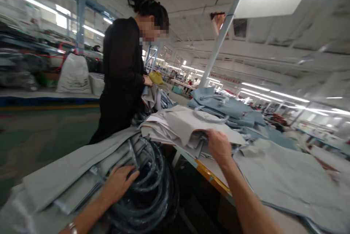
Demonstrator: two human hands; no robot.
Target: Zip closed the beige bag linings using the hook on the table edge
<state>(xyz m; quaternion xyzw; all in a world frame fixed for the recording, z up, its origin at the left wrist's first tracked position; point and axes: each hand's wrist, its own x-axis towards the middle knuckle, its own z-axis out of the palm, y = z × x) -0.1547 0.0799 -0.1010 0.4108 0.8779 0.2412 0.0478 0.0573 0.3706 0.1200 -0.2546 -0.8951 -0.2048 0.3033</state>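
My left hand rests palm down on a long bundle of grey fabric pieces draped over dark coiled piping at the lower left. My right hand reaches forward and grips the edge of a stack of beige fabric pieces on the worktable. A large grey fabric panel lies flat to the right of that hand.
A person in black stands beyond the stack, handling fabric. Blue-grey fabric piles sit at the back of the table. A white sack stands by the far wall. A slanted metal post rises behind the table.
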